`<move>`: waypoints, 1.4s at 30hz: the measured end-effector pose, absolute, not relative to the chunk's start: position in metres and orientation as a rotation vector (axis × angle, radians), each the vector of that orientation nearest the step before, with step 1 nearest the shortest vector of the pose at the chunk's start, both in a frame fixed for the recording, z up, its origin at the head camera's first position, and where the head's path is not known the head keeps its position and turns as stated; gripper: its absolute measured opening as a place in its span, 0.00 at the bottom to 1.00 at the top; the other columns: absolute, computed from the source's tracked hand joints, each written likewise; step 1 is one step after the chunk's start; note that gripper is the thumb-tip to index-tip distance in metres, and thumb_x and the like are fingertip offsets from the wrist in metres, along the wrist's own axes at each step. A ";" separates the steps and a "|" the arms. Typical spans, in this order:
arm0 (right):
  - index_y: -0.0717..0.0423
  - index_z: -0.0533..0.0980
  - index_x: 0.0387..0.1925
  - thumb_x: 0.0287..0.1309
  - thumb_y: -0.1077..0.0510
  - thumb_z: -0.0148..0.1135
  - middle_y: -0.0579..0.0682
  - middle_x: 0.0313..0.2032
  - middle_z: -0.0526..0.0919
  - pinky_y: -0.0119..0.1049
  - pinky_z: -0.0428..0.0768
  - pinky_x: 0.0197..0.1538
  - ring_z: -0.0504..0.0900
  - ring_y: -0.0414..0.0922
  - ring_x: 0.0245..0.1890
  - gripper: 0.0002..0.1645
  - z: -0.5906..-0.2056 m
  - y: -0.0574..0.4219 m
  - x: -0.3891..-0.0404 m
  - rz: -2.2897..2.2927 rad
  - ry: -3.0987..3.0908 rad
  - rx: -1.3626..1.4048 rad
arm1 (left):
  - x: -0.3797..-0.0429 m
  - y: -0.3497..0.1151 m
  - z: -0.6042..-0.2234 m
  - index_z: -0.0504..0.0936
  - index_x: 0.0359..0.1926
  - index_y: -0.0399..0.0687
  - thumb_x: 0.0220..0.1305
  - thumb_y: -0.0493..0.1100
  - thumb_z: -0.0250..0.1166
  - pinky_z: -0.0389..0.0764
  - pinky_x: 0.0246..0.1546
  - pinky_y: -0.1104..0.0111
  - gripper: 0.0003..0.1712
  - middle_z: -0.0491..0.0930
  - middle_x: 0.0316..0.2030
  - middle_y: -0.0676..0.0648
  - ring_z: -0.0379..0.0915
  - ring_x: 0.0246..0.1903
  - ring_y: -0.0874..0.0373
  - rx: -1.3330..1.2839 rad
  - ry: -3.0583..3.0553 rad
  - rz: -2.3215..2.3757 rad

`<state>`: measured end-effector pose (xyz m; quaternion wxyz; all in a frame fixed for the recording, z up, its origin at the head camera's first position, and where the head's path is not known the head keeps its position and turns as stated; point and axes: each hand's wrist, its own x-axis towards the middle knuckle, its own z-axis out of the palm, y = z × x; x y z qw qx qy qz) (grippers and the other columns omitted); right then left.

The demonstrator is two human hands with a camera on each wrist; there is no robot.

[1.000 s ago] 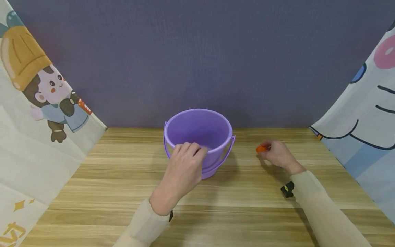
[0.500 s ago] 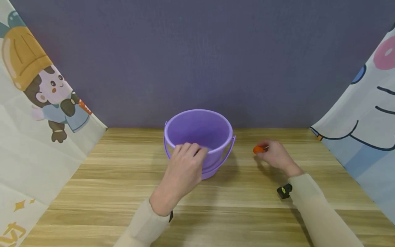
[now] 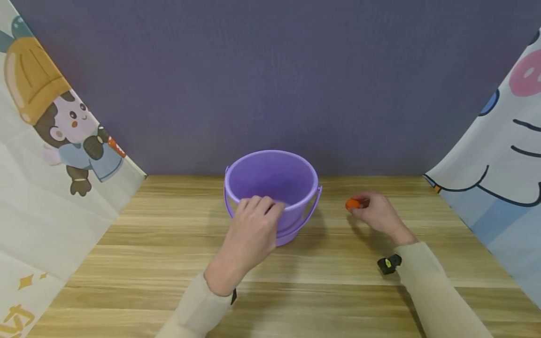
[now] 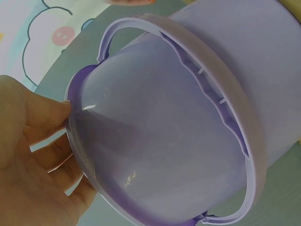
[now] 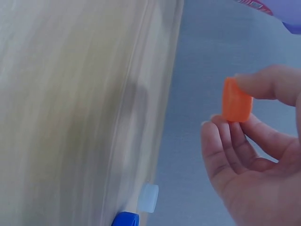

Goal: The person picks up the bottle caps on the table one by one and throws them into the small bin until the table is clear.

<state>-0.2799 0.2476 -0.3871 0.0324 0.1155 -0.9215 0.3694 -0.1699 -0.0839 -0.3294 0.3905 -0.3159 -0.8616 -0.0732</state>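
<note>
A dark wall (image 3: 270, 70) stands beyond both hands, and a wood-grain tabletop (image 3: 338, 281) spreads out below them. Off to the left of the left hand hangs a pale cloth (image 3: 25, 197) printed with a cartoon figure in a yellow hat; another printed cloth (image 3: 503, 141) hangs to the right of the right hand. The purple bucket (image 3: 291, 223) stands upright on the tabletop just beyond the left hand (image 3: 249, 234), which grips its near rim, and to the left of the right hand (image 3: 378, 213). The bucket's handle (image 4: 216, 70) hangs down its outside, below the left hand's fingers. The right hand pinches a small orange piece (image 3: 351, 204) between thumb and fingers, near the bucket but apart from it. A black device (image 3: 389, 264) sits at the right wrist. In the right wrist view, a small white piece (image 5: 148, 197) and a blue one (image 5: 126, 219) show near that hand, apart from its fingers.
</note>
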 end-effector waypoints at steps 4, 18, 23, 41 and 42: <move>0.70 0.75 0.58 0.61 0.58 0.68 0.64 0.47 0.83 0.40 0.80 0.43 0.81 0.54 0.45 0.28 -0.384 0.246 -0.277 1.168 -2.825 0.353 | -0.171 -0.084 -0.330 0.85 0.45 0.44 0.53 0.29 0.64 0.73 0.40 0.60 0.17 0.81 0.37 0.47 0.75 0.37 0.50 -0.802 -2.196 -0.186; 0.67 0.77 0.57 0.62 0.56 0.69 0.61 0.46 0.83 0.37 0.79 0.42 0.81 0.53 0.44 0.26 -0.378 0.240 -0.271 1.176 -2.779 0.365 | -0.171 -0.085 -0.330 0.85 0.45 0.44 0.54 0.29 0.64 0.73 0.40 0.60 0.17 0.81 0.37 0.47 0.75 0.37 0.49 -0.804 -2.191 -0.187; 0.67 0.78 0.57 0.62 0.55 0.70 0.61 0.46 0.83 0.36 0.80 0.42 0.82 0.53 0.44 0.27 -0.376 0.238 -0.269 1.183 -2.767 0.364 | -0.171 -0.085 -0.329 0.85 0.45 0.44 0.54 0.29 0.63 0.73 0.40 0.60 0.17 0.81 0.37 0.47 0.75 0.37 0.49 -0.803 -2.184 -0.189; 0.67 0.77 0.57 0.62 0.55 0.70 0.62 0.47 0.84 0.28 0.80 0.41 0.83 0.53 0.44 0.27 -0.371 0.234 -0.263 1.220 -2.698 0.413 | -0.171 -0.084 -0.329 0.85 0.44 0.44 0.54 0.29 0.63 0.73 0.40 0.60 0.16 0.81 0.37 0.47 0.75 0.37 0.49 -0.805 -2.175 -0.203; 0.67 0.77 0.57 0.62 0.55 0.70 0.62 0.47 0.84 0.28 0.80 0.41 0.83 0.53 0.44 0.27 -0.370 0.233 -0.263 1.225 -2.694 0.414 | -0.171 -0.084 -0.329 0.85 0.44 0.44 0.54 0.29 0.63 0.73 0.40 0.60 0.16 0.81 0.37 0.47 0.75 0.37 0.49 -0.805 -2.174 -0.204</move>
